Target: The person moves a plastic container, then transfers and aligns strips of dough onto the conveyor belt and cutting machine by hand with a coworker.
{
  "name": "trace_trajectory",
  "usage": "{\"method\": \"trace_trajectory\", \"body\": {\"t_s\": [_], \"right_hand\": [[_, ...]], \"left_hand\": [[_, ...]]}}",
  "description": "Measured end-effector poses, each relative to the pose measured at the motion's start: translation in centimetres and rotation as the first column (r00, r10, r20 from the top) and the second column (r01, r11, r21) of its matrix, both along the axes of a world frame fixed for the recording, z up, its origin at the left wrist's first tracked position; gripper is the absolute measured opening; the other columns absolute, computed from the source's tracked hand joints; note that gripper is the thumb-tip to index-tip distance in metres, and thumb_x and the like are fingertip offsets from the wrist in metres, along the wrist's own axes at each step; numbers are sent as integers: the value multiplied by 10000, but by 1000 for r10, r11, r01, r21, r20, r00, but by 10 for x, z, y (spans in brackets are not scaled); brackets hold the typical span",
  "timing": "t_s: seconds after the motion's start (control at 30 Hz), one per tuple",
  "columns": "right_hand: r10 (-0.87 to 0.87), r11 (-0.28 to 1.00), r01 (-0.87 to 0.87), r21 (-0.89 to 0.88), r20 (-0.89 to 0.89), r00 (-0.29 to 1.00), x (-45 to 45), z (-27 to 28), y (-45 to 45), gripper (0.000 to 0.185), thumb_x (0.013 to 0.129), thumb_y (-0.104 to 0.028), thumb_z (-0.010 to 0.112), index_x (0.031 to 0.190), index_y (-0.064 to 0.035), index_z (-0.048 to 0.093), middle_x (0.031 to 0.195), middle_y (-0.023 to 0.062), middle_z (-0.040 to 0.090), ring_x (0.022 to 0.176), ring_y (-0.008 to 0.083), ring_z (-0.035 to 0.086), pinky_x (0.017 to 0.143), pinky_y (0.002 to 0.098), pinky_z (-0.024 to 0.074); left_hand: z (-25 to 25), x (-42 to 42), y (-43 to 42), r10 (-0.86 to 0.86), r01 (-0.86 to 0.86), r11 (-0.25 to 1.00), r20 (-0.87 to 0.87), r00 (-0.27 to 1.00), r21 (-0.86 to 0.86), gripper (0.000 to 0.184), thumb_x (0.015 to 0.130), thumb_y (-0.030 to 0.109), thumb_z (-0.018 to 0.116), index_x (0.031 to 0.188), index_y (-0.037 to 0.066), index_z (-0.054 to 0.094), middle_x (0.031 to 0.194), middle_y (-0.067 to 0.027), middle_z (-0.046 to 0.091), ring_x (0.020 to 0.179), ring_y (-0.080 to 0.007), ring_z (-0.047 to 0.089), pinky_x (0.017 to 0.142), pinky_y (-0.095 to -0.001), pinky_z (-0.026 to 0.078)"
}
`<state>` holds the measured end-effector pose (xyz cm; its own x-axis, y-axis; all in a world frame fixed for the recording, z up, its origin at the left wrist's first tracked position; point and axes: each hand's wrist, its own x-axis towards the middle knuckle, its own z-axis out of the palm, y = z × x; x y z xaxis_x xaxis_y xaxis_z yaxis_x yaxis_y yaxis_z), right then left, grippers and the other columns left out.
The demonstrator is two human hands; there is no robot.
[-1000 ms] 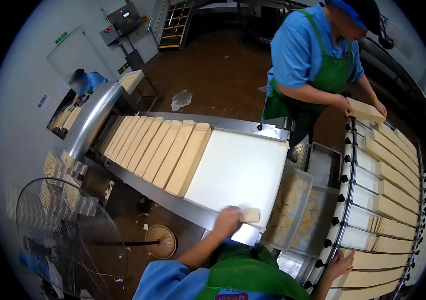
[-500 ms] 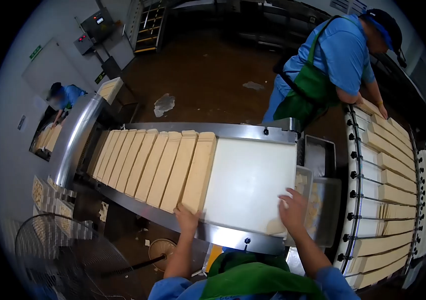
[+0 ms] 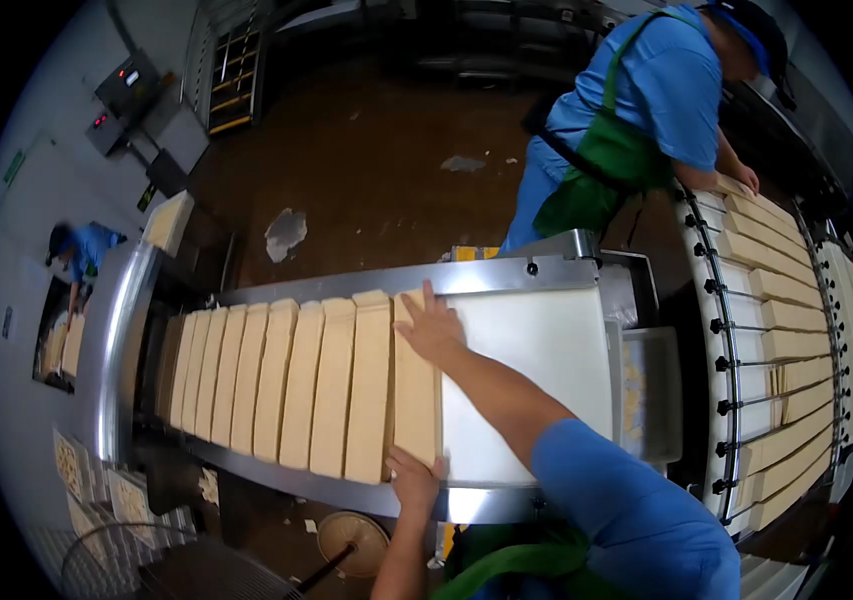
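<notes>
A row of long, pale dough slabs (image 3: 318, 390) lies side by side across the conveyor. At the right end of the row is one dough slab (image 3: 416, 400), with a narrow gap separating it from its neighbour. My left hand (image 3: 413, 482) grips the near end of that slab, fingers curled against it. Over its far end lies my right hand (image 3: 433, 330), thumb and fingers spread around the end. The right forearm crosses above the white belt (image 3: 526, 350).
A metal hood (image 3: 126, 350) spans the conveyor's left end. Grey bins (image 3: 651, 395) stand past its right end. Further right, a co-worker (image 3: 636, 110) bends over a second conveyor (image 3: 731, 350) carrying more slabs. A fan (image 3: 176, 560) stands at lower left.
My right hand has moved left from the belt's right side to the far end of the last slab. That slab now stands slightly apart from the row. The view has shifted.
</notes>
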<state>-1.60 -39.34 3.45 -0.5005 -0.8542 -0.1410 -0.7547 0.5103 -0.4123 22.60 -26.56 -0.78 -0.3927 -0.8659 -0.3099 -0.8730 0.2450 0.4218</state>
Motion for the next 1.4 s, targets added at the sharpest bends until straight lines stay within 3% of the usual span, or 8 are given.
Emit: {"method": "trace_trajectory", "body": {"t_s": [0.3,0.5,0.57,0.77,0.9,1.03,1.17,1.4], "right_hand": [[-249,960,242,138,39,968,-22,33,30,686,812,-495,583,1369,-156,369,1417,179,306,1253,364,411,969,478,415],[-718,691,653,311,186,671,-88,32,157,814,715,-440,695,1355,-115,312,1441,170,209,1244,425,379,961,606,362],[-687,724,689,1,-81,722,-106,-5,195,838,700,-409,711,1351,-82,297,1510,199,92,1277,431,349,965,568,381],[-853,378,925,-30,377,361,-121,62,339,920,656,-347,723,1388,-42,256,1490,326,39,1179,484,459,957,486,433],[-896,115,895,-431,344,281,-132,87,465,793,709,-366,688,1317,-46,292,1298,271,288,1059,481,508,904,507,453],[-942,-77,932,-354,332,48,-162,119,586,779,759,-431,642,1318,-18,292,1220,246,381,1018,438,541,890,483,466],[-996,50,993,104,-63,57,-212,113,687,698,832,-548,451,1246,9,523,1265,240,525,1196,387,438,1015,525,291],[-989,132,974,186,-46,142,-286,84,761,635,899,-448,305,1227,39,547,1284,206,542,1241,361,396,1047,456,226]], "left_hand": [[-9,-4,-2,-112,111,992,16,994,63,1013,712,497,710,1273,-156,175,1176,-325,353,1021,-467,514,855,-493,480],[12,-49,38,-327,345,938,-247,912,35,877,666,352,789,1207,-75,247,1128,-312,350,1009,-484,456,852,-518,458],[20,-73,59,-314,339,940,-318,895,27,788,667,338,787,1124,-99,318,1036,-317,401,965,-464,440,825,-525,439],[51,-133,112,-422,384,907,-385,821,-175,681,675,188,756,1176,-51,362,1124,-318,378,1033,-468,409,907,-507,411],[74,-188,165,-462,457,877,-529,712,-151,801,665,149,771,1330,40,339,1306,-313,236,1175,-454,346,987,-459,369],[131,-246,237,-656,649,708,-599,460,-278,778,682,101,760,1360,48,382,1367,-271,258,1242,-419,339,1024,-447,348],[162,-294,293,-752,746,578,-570,331,-330,746,688,81,765,1349,45,421,1355,-217,338,1241,-370,387,1025,-420,363],[160,-326,330,-724,909,405,-643,251,-102,714,707,105,802,1335,40,467,1285,-150,414,1172,-283,473,974,-348,415]]}}
